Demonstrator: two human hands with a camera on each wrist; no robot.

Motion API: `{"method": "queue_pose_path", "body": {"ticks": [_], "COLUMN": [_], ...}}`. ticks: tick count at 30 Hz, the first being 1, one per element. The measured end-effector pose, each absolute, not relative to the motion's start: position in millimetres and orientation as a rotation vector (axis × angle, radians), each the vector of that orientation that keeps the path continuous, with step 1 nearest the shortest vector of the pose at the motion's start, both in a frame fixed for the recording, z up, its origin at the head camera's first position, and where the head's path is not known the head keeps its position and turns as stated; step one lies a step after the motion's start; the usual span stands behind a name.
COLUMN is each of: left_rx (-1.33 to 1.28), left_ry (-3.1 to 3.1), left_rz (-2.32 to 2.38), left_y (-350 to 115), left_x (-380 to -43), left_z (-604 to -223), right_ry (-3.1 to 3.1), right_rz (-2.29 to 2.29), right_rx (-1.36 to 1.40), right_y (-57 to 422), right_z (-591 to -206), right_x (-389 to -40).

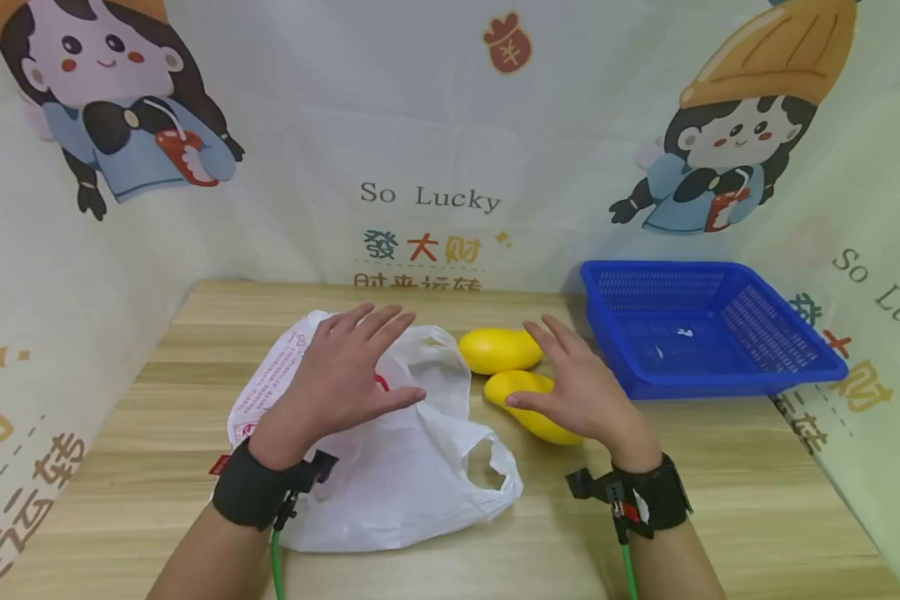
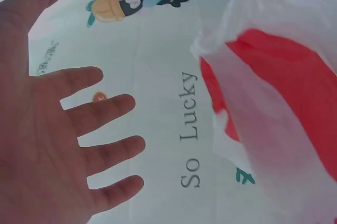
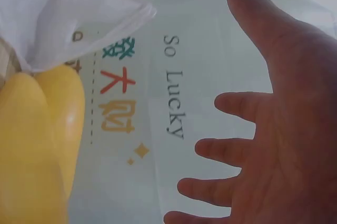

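A white plastic bag point(image 1: 390, 483) with red print lies on the table, its handle loop toward the right. Over its upper left part hovers my left hand point(image 1: 345, 375), fingers spread and holding nothing; in the left wrist view the palm point(image 2: 42, 145) is bare and the bag point(image 2: 274, 87) stands apart from it. Two yellow mangoes lie right of the bag, one behind point(image 1: 498, 351) and one in front point(image 1: 532, 408). My right hand point(image 1: 581, 387) is above the front mango's right side, fingers extended, its palm point(image 3: 295, 145) bare in the right wrist view.
A blue plastic basket point(image 1: 690, 387) with perforated walls stands at the table's back right, small white scraps on its bottom. The wooden table point(image 1: 142, 500) meets a printed cloth backdrop point(image 1: 292, 167) behind and at both sides. Green cables trail from both wrist cameras.
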State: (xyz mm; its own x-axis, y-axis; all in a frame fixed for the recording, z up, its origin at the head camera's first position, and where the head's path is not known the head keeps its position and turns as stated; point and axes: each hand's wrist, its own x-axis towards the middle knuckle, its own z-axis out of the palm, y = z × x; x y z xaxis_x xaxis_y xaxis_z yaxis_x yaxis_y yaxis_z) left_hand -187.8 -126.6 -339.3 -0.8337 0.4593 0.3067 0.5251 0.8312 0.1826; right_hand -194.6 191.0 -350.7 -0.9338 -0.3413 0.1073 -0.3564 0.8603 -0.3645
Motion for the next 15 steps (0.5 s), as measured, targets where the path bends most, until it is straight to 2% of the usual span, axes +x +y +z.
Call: {"method": "queue_pose_path", "body": {"ticks": [7, 15], "left_rx": [-0.804, -0.791], "left_ry": [-2.757, -2.811], "left_rz": [-0.331, -0.326], "left_y": [-123, -121], "left_x": [-182, -191], "left_z": [-342, -346], "right_ry": [-2.999, -3.011], "right_rz": [0.558, 0.503], "right_rx": [0.653, 0.675], "right_y": [179, 176], "right_z": [-352, -362], "right_x": [-183, -176]}}
